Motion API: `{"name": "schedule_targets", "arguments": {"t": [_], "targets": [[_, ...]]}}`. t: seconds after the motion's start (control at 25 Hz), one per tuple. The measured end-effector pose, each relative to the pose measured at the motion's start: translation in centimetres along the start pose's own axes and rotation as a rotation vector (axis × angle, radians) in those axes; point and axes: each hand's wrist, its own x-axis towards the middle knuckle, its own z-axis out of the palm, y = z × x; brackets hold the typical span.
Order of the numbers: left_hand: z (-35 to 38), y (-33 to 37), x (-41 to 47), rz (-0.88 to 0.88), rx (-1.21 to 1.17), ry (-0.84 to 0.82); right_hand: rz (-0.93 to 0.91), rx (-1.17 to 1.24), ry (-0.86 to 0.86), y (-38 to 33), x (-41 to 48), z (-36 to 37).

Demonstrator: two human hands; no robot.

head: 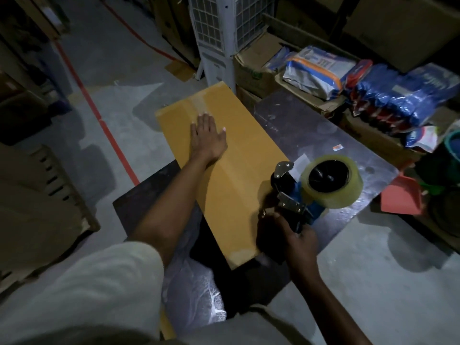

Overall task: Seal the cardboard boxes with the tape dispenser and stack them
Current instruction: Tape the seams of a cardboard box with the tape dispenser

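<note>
A long closed cardboard box [236,185] lies on a dark table [323,135], its far end reaching past the table's edge. A strip of clear tape covers the seam at the far end. My left hand [207,139] presses flat on the box's far half, fingers straight and spread. My right hand [297,239] grips the handle of a blue tape dispenser [306,190], which carries a large roll of clear tape. The dispenser sits at the box's near right edge, its metal front over the box top.
Open cartons with blue and white packets [321,70] stand right of the table. A red dustpan [403,195] lies at the table's right end. A white fan unit [219,38] stands behind the box. Red floor line [99,118] runs left. Cardboard stacks sit at the left.
</note>
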Motion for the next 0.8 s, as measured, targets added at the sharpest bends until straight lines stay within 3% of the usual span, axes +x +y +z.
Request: {"name": "schedule_targets", "arguments": {"t": [0.28,0.44,0.68,0.8], "targets": [[6.0,5.0,-18.4,0.215,0.011,0.035,0.135,0.172,0.011,-0.2,0.3,0.2],[7.8,6.9,-25.6,0.254,0.078,0.029,0.106,0.253,-0.022,-0.3,0.2,-0.5],[9.7,8.9,-33.1,0.225,-0.028,0.066,0.125,0.312,-0.127,-0.5,-1.5,-4.2],[11.6,10.2,-35.9,0.194,-0.269,0.216,0.114,0.341,-0.138,0.1,-2.0,-7.0]]}}
